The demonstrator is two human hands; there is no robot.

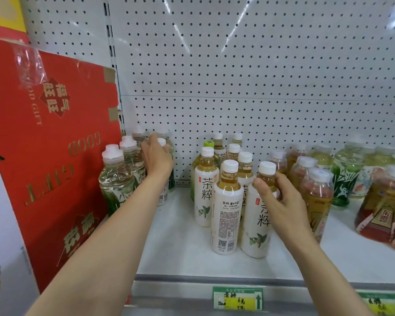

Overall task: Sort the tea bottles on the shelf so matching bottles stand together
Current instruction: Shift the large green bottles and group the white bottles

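The right hand's fingers (pixel 263 187) curl round the neck of a white bottle (pixel 258 224), smooth plastic with a round white cap and gold tea inside. That bottle stands at the front right of a bunch of white bottles (pixel 226 179) in the middle of the shelf (pixel 180 247). The left hand (pixel 156 157) wraps over the top of a clear bottle (pixel 167 179) in the clear bottles (pixel 121 176) with green leaves, far left. A big red box (pixel 48 144) of card leans right beside them. To the right stand pink bottles (pixel 312 188), then green bottles (pixel 351 169), a bit blurry. The shelf is flat and white. The wall (pixel 249 65) behind has lots of little holes. A green and yellow tag (pixel 237 298) sits on the front edge.
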